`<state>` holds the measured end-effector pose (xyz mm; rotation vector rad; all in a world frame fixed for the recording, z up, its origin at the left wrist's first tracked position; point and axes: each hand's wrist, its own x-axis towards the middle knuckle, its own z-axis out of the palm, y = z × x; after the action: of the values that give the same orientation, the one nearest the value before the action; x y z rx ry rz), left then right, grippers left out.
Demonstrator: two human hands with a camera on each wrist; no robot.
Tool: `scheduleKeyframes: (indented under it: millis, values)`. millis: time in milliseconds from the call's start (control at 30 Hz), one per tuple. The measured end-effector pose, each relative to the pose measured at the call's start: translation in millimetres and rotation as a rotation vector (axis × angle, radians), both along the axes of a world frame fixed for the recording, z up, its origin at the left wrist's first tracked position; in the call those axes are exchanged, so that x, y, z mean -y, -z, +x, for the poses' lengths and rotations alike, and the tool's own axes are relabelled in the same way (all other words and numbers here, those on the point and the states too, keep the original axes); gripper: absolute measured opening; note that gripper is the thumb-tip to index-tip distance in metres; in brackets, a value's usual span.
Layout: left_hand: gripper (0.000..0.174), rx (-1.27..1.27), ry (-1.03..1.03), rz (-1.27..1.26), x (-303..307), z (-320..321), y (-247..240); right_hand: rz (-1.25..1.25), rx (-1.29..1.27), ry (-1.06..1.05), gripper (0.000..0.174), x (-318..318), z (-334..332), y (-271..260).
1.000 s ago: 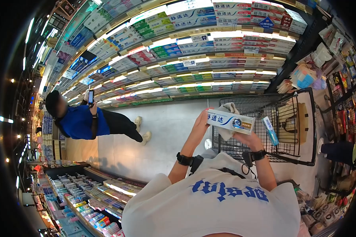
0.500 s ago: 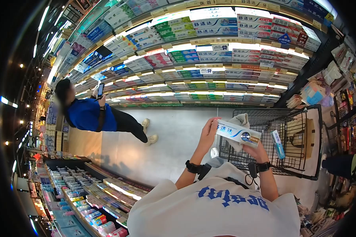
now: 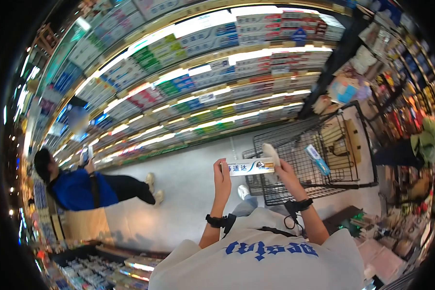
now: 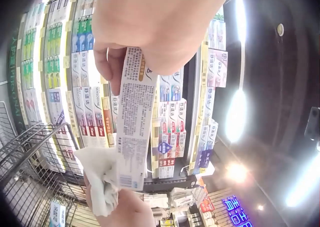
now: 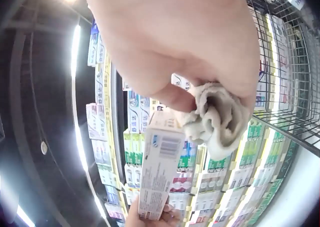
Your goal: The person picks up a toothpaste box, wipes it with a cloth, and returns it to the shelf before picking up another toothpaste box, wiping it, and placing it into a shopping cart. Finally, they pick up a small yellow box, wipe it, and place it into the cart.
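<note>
A white toothpaste box (image 3: 249,166) with blue lettering is held level in front of the chest. My left hand (image 3: 222,179) grips its left end, with the fingers bent around it in the left wrist view. At the other end, my right hand (image 3: 287,178) holds a bunched grey-white cloth (image 5: 220,117), its thumb close to the box end. Small print and a barcode cover the box side (image 4: 137,122) that faces the left wrist camera. Part of the cloth hangs beyond the right fingers.
A black wire shopping cart (image 3: 275,193) stands just ahead to the right, with a blue and white toothpaste pack (image 3: 317,160) in it. Shelves of toothpaste boxes (image 3: 205,38) run along the far side. A person in blue (image 3: 84,191) stands at left holding a phone.
The box has been tilted, so a narrower printed side now faces the head camera. Both hands keep their holds. The head view has shifted, and the person in blue appears lower and farther left.
</note>
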<state>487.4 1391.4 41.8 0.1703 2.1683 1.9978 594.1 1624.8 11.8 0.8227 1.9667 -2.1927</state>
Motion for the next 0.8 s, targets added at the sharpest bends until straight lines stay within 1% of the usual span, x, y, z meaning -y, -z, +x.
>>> scheduleKeyframes:
  millis: [67, 133, 200, 233, 267, 333, 400, 467, 500, 567, 600, 633, 667, 700, 733, 800]
  values:
    - [0.034, 0.003, 0.047, -0.015, -7.8, -0.1, -0.3, 0.041, -0.007, 0.073, 0.039, 6.1, 5.8, 1.4]
    - [0.035, -0.001, 0.101, -0.031, -15.6, 1.1, -12.1, 0.073, -0.022, 0.129, 0.039, 2.1, 17.4, -1.3]
    - [0.035, -0.039, 0.125, -0.05, -20.7, 0.1, -20.8, -0.001, -0.005, -0.01, 0.04, -10.6, 26.2, -12.1]
    - [0.036, -0.073, 0.134, -0.074, -22.8, -0.9, -24.3, -0.061, -0.002, -0.037, 0.041, -17.4, 33.7, -19.2]
    - [0.036, -0.084, 0.141, -0.069, -24.0, -2.7, -26.0, -0.054, -0.012, -0.03, 0.041, -24.5, 38.1, -20.5]
    - [0.036, -0.076, 0.118, -0.095, -22.9, -1.7, -25.4, -0.164, -0.005, 0.003, 0.041, -39.6, 52.1, -17.8]
    - [0.035, -0.102, 0.092, -0.099, -26.1, 2.8, -29.0, -0.136, -0.029, 0.008, 0.041, -60.2, 64.3, 2.3]
    - [0.035, -0.174, 0.054, -0.184, -24.7, 5.8, -35.0, 0.004, -0.043, 0.133, 0.048, -72.5, 75.4, 19.1]
    - [0.037, -0.256, 0.036, -0.202, -24.6, 6.1, -32.8, -0.016, -0.049, 0.122, 0.048, -73.6, 79.5, 23.7]
    - [0.037, -0.275, 0.037, -0.221, -22.7, 12.5, -40.1, 0.243, 0.077, 0.296, 0.054, -77.7, 83.9, 33.6]
    - [0.038, -0.283, 0.048, -0.219, -23.0, 17.4, -43.7, 0.229, 0.075, 0.28, 0.054, -80.8, 84.9, 38.5]
    - [0.038, -0.284, 0.034, -0.235, -21.5, 22.0, -43.5, 0.23, 0.031, 0.292, 0.057, -83.2, 85.1, 44.1]
    - [0.039, -0.205, 0.052, -0.204, -18.4, 27.2, -42.7, 0.229, -0.011, 0.302, 0.059, -83.9, 86.3, 48.0]
    - [0.041, -0.129, 0.065, -0.173, -14.0, 30.5, -42.7, 0.245, -0.008, 0.25, 0.058, -82.4, 84.4, 51.8]
    - [0.041, -0.132, 0.044, -0.193, -10.6, 33.0, -40.8, 0.225, -0.015, 0.229, 0.058, -79.5, 81.3, 54.8]
    - [0.041, -0.07, 0.014, -0.164, -4.7, 41.6, -34.5, -0.214, 0.018, 0.071, 0.059, -65.7, 68.8, 24.9]
